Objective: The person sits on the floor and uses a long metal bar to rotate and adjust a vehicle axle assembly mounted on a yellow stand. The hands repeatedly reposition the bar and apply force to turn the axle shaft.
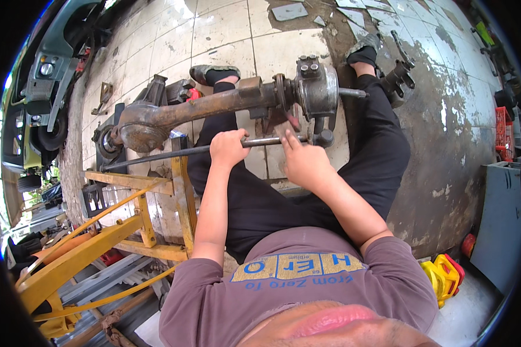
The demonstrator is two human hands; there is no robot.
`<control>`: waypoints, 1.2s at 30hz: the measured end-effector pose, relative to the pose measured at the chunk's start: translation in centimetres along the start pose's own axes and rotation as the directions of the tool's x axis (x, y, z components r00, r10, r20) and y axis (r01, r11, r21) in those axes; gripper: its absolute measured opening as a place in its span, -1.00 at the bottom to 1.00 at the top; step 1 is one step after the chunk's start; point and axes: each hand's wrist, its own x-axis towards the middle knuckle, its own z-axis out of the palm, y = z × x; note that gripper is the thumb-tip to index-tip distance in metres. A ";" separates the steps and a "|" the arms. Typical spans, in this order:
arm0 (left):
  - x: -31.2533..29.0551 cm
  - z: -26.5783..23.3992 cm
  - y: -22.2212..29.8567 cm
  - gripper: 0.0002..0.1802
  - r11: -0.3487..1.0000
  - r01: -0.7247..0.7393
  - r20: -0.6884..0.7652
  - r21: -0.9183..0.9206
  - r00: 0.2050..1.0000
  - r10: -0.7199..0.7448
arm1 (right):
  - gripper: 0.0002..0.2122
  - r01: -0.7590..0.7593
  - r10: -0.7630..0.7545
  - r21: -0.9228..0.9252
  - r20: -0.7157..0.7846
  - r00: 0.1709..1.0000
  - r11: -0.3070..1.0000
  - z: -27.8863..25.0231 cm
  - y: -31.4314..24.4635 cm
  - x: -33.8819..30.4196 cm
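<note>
A rusty vehicle axle [202,109] lies across in front of me, with a bulged differential housing [143,128] at its left and a thick steering knuckle [318,89] at its right. Alongside its near side runs a long dark tie rod [173,153], ending at the right in a rounded joint [324,138]. My left hand [228,148] is closed around the rod near its middle. My right hand [304,161] is at the rod close to that joint, pressing a thin brownish sheet [282,130] against it. The sheet is blurred and partly hidden by the fingers.
My outstretched legs flank the axle's right part. A yellow metal frame [182,196] stands at the left, close to the rod. A loose metal bracket [396,84] lies beyond my right leg. A grey cabinet [503,214] and a red crate [504,133] stand at the right.
</note>
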 end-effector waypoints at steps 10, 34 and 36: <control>0.3 -0.2 0.1 -0.80 1.000 -0.009 -0.010 -0.006 1.000 0.009 | -0.25 -0.016 0.016 -0.019 -0.037 0.999 1.000 1.5 -0.4 1.4; -0.2 0.0 -0.4 -0.79 1.000 -0.008 -0.011 0.004 1.000 0.008 | -0.26 -0.030 0.029 0.053 0.010 1.000 0.998 0.4 -0.6 1.3; 0.4 0.5 -0.3 -0.78 0.999 -0.043 -0.046 -0.006 0.998 0.043 | -0.26 -0.008 0.009 0.070 -0.010 1.000 0.998 0.0 -0.1 1.1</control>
